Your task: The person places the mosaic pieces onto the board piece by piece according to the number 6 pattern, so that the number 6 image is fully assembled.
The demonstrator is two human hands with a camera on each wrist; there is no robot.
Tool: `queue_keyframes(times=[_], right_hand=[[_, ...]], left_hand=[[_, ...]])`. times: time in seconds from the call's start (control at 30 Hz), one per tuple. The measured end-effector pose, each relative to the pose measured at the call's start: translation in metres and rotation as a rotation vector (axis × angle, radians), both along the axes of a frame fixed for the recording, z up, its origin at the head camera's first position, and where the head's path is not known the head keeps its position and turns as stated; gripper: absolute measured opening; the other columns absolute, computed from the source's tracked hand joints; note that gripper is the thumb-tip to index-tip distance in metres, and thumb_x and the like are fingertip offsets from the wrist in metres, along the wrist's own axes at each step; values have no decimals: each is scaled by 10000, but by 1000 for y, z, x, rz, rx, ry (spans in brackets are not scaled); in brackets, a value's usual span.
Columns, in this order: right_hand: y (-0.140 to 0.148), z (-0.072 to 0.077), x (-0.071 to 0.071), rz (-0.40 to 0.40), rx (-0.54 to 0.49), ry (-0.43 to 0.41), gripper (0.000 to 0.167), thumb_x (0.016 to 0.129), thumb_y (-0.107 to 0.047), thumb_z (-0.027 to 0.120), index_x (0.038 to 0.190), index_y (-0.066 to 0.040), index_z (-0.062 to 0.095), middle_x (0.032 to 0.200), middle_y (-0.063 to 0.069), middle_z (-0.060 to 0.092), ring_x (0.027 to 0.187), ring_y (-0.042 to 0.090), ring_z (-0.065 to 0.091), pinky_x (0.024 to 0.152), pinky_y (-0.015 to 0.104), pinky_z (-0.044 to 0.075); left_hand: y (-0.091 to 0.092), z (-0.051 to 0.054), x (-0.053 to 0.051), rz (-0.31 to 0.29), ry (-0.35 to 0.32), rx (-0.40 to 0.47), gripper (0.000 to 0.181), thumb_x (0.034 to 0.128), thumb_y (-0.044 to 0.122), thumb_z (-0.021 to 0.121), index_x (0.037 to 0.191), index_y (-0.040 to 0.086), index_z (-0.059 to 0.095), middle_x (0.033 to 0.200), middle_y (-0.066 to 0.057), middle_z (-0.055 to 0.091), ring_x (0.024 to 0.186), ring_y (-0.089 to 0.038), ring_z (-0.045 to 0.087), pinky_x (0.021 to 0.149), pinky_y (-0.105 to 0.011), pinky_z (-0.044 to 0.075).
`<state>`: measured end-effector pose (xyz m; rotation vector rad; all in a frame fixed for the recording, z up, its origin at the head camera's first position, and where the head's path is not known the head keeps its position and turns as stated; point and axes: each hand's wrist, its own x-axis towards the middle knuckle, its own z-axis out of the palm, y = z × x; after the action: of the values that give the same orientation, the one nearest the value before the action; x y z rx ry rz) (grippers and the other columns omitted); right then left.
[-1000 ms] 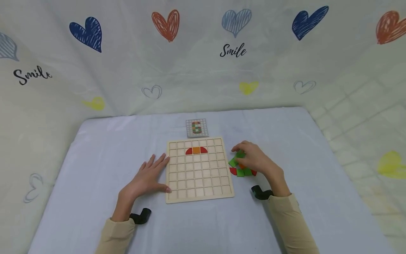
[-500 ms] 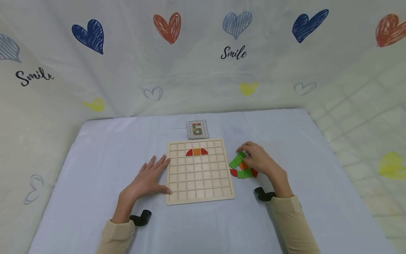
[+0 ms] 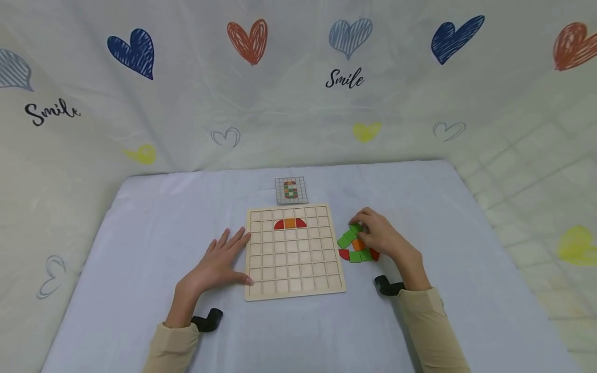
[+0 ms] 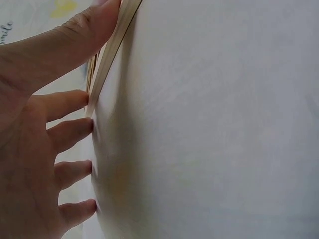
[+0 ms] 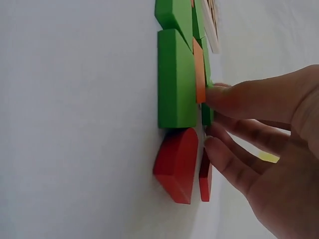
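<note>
A wooden grid board [image 3: 292, 259] lies flat, with an orange square [image 3: 289, 223] between two red curved pieces in an upper row. My left hand [image 3: 216, 264] is spread along its left edge, thumb and fingertips touching the rim [image 4: 107, 64]. Right of the board, my right hand [image 3: 383, 235] pinches a green block [image 3: 355, 227] at the top of a small group of pieces. In the right wrist view, my right hand [image 5: 269, 134] partly hides that green block [image 5: 207, 115], beside an orange piece [image 5: 199, 72], a nearer green block [image 5: 177, 82] and red pieces [image 5: 179, 164].
Behind the board lies a small pattern card [image 3: 291, 190] printed with a coloured figure on a grid. Black wrist mounts [image 3: 209, 320] stick out beside both wrists. A white cloth with printed hearts [image 3: 351, 39] hangs behind the table.
My right hand has shifted slightly right over the pieces, and more of the green and orange ones show. My left hand stays at the board's edge.
</note>
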<state>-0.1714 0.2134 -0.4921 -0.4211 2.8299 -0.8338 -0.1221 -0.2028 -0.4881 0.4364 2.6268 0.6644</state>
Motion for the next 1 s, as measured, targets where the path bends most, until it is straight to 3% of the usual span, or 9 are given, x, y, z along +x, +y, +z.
queue_keyframes(times=[0.17, 0.77, 1.0], right_hand=[[0, -2, -1, -26, 0, -14, 232, 928, 37, 657, 1159, 35, 676, 1139, 172, 608, 945, 284, 577, 853, 436, 560], [0, -3, -1, -72, -30, -54, 232, 946, -4, 663, 1167, 30, 602, 1136, 192, 611, 997, 310, 587, 940, 506, 543], [1, -2, -1, -76, -24, -30, 205, 947, -17, 663, 1152, -15, 679, 1132, 153, 662, 994, 302, 599, 941, 504, 554]], left_hand=[[0, 0, 0, 4, -7, -1, 1174, 731, 460, 904, 1645, 118, 253, 1729, -120, 156, 1582, -465, 11, 1226, -710, 46], [-1, -1, 0, -8, -7, 2, 1171, 739, 447, 902, 1645, 106, 243, 1729, -129, 149, 1583, -464, -1, 1223, -717, 41], [-1, -2, -1, 0, -13, 5, 1177, 734, 453, 904, 1646, 109, 243, 1729, -130, 148, 1582, -464, -5, 1217, -725, 35]])
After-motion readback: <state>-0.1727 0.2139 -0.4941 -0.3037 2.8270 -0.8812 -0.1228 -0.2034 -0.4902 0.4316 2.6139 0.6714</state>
